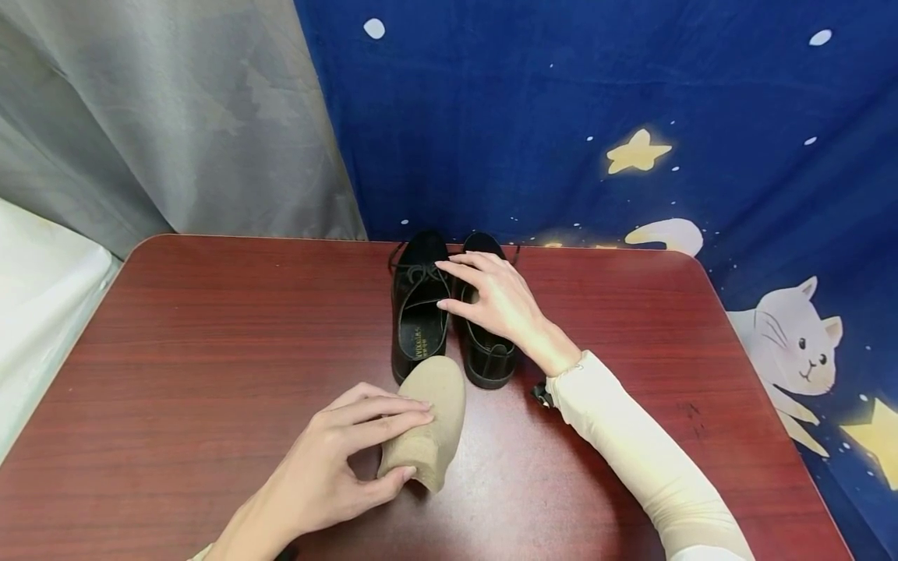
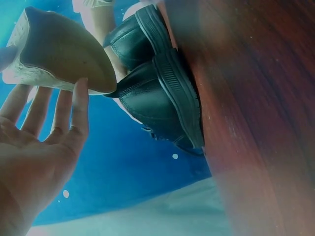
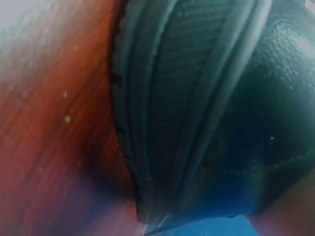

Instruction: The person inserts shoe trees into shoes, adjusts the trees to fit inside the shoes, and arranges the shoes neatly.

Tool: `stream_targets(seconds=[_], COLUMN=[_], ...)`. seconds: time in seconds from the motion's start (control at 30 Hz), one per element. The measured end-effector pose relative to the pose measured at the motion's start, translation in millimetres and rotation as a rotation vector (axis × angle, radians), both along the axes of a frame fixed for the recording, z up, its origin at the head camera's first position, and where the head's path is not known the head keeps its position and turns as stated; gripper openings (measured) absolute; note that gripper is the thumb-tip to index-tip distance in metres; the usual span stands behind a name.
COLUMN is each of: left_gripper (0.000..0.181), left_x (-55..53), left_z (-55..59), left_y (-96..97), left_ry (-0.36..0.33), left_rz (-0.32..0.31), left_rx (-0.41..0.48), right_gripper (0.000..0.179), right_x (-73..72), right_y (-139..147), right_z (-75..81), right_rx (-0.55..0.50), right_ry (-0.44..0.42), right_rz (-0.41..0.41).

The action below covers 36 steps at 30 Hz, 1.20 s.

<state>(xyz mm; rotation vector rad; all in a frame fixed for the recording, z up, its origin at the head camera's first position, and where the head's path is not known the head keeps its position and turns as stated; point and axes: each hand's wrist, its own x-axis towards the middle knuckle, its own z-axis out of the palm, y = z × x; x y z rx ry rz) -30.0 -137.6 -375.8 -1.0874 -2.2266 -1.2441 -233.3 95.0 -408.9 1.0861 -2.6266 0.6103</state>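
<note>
My left hand point(image 1: 330, 460) grips a beige moulded shoe insert point(image 1: 438, 405), thumb on the near end and fingers over its side. In the left wrist view the insert point(image 2: 69, 54) shows a hollow underside, raised off the table. Two black lace-up shoes stand side by side, toes away from me: the left shoe point(image 1: 403, 335) with a bare insole, the right shoe point(image 1: 489, 362) partly hidden under my right hand point(image 1: 498, 300). My right fingers reach loosely over the shoes; contact with them is unclear. The right wrist view shows a shoe's sole edge point(image 3: 187, 98) up close.
The reddish-brown wooden table point(image 1: 231, 351) has its far edge just beyond the shoe toes. Behind it hang a grey curtain point(image 1: 189, 125) and a blue curtain point(image 1: 505, 117) with stars and a cat. A small black object point(image 1: 542, 394) is by my right wrist.
</note>
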Motion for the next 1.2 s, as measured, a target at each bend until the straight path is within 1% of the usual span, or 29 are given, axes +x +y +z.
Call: stream_targets(seconds=[0.13, 0.33, 0.43, 0.6, 0.83, 1.2], left_gripper=[0.041, 0.036, 0.036, 0.036, 0.036, 0.035], left_x=[0.1, -1.0, -2.4, -6.0, -9.3, -14.2], left_z=[4.0, 15.9, 19.1, 19.6, 18.9, 17.8], left_y=[-0.6, 1.5, 1.5, -1.1, -2.8, -7.5], left_ry=[0.018, 0.058, 0.056, 0.044, 0.051, 0.024], left_rz=[0.004, -0.002, 0.004, 0.020, 0.034, 0.088], left_rx=[0.012, 0.056, 0.056, 0.042, 0.045, 0.030], right_gripper=[0.058, 0.057, 0.057, 0.057, 0.056, 0.056], right_x=[-0.6, -0.5, -0.6, -0.4, -1.3, -0.1], right_y=[-0.7, -1.0, -1.2, -1.3, -0.9, -2.0], right_z=[-0.9, -1.7, -1.6, -1.7, -2.5, -3.8], right_rx=[-0.002, -0.012, -0.011, -0.011, -0.009, -0.006], right_ry=[0.011, 0.023, 0.023, 0.026, 0.029, 0.036], right_rz=[-0.001, -0.001, -0.004, -0.006, -0.008, -0.019])
